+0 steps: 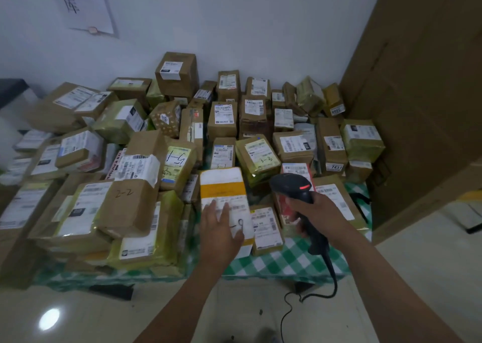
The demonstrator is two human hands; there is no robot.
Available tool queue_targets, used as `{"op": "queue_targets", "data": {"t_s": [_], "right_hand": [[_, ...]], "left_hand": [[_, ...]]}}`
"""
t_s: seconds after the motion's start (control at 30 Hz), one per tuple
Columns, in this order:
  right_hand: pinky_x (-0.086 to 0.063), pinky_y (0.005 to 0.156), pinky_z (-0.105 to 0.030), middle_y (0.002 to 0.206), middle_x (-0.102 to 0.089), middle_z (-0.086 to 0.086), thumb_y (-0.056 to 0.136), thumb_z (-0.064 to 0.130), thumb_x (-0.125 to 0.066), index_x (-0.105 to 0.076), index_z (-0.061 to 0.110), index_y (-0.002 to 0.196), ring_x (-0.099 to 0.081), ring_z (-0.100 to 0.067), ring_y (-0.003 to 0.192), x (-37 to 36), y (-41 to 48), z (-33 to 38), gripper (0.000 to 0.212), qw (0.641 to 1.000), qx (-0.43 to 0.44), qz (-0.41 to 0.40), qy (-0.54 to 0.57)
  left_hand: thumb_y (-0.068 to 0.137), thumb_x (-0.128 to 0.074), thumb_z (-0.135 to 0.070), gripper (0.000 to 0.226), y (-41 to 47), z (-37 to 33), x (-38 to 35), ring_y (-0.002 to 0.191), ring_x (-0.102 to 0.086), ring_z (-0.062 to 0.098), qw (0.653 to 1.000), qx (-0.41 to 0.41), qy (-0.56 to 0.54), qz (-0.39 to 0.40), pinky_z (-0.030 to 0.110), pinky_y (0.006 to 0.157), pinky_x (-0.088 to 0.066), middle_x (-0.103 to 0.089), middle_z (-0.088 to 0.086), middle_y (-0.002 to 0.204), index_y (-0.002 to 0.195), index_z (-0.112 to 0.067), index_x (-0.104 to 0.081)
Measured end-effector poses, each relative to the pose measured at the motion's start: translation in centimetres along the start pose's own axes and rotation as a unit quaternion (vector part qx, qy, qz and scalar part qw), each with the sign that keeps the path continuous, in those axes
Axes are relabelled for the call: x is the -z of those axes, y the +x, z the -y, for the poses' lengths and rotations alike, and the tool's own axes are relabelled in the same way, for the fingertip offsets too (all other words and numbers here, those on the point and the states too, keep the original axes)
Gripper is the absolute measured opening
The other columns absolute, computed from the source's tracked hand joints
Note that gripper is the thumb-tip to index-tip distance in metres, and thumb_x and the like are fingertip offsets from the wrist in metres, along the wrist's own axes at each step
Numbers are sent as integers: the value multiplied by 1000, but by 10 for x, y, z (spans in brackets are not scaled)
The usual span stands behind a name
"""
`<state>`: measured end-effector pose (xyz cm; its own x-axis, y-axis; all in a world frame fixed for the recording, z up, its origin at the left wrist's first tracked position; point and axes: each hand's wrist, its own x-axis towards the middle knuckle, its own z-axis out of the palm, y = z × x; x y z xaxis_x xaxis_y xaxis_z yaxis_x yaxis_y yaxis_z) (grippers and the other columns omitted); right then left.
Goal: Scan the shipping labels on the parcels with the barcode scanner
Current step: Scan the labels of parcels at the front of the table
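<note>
Barcode scanner point(290, 184) being gripped by right hand point(311, 211), aiming at near white parcel point(221, 179); left hand point(221, 228), fingers spread, is steadying it for scanning.

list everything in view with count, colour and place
parcels: dozens, brown and yellow-green, piled on the table against the wall
white parcel: one, orange band, front middle
barcode scanner: one, black, above the front parcels
cable: one, black, trailing to the floor
tablecloth: one, green-and-white check, under the parcels
paper sign: one, white, wall upper left
cardboard panel: one, brown, standing at right
left hand: flat on the white parcel
right hand: holds the scanner handle
</note>
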<state>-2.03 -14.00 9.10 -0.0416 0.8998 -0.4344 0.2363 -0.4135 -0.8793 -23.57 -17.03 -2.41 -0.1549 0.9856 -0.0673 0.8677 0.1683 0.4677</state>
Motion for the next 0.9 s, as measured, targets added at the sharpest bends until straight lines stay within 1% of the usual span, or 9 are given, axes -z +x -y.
{"op": "queue_targets", "data": {"t_s": [0.13,0.27,0.33,0.4,0.5,0.57,0.7,0.8,0.9], "right_hand": [[-47,49,-32,69,-67,-14,91,18,-68,-60,6,87,-55,-24,48,26,14,-12,14,1000,-4,-1,18],[-49,50,-34,70,-68,-13,91,17,-67,-60,5,94,-58,-23,49,50,29,-27,14,1000,-3,-4,-1],[-48,47,-32,69,-68,-14,91,16,-67,-60,3,90,-57,-22,46,60,36,-34,14,1000,-2,-4,-6],[-48,46,-30,74,-69,-19,91,16,-67,-61,0,90,-56,-21,44,68,43,-41,17,1000,-2,-5,-13],[-48,45,-29,78,-68,-25,90,17,-68,-61,-2,90,-57,-21,44,78,52,-51,20,1000,-5,1,-13],[-49,45,-29,78,-67,-26,90,18,-68,-61,-2,90,-57,-20,45,84,58,-57,21,1000,-4,5,-16],[-49,46,-30,76,-68,-24,91,18,-67,-61,-3,91,-57,-21,45,90,65,-65,22,1000,6,9,-21],[-48,47,-31,75,-69,-20,92,19,-67,-61,0,91,-56,-22,44,92,68,-63,20,1000,16,15,-10],[-48,49,-32,69,-66,-20,92,22,-67,-59,-1,83,-55,-24,46,92,70,-50,26,999,31,23,12]], "left_hand": [[94,-57,-46,72,19,-37,-17,149,-13,21,995,-72,13,66,31,119,-16,-19,5,162,153,-20,-26],[85,-66,-55,93,46,-72,-34,148,-19,24,959,-178,168,139,38,122,-2,-26,6,160,155,-15,-19],[74,-73,-63,117,61,-80,-47,149,-18,27,943,-177,220,174,43,122,-1,-18,8,163,157,-14,-7],[66,-77,-66,138,72,-80,-59,151,-7,33,931,-147,251,220,48,121,-4,0,13,164,155,-13,14],[60,-79,-72,152,80,-77,-73,150,10,38,908,-133,306,253,52,119,5,19,15,162,150,-14,30],[59,-77,-73,152,81,-77,-79,149,13,39,912,-123,297,256,54,117,10,19,16,161,149,-15,32],[66,-71,-75,143,73,-84,-79,150,6,37,923,-108,273,248,52,119,8,9,18,162,151,-15,26],[66,-72,-74,139,63,-96,-66,150,0,35,937,-108,246,224,49,121,2,1,14,162,154,-15,17],[61,-72,-78,139,52,-110,-41,147,-8,33,950,-102,209,208,48,122,-7,-6,11,159,154,-16,11]]}}
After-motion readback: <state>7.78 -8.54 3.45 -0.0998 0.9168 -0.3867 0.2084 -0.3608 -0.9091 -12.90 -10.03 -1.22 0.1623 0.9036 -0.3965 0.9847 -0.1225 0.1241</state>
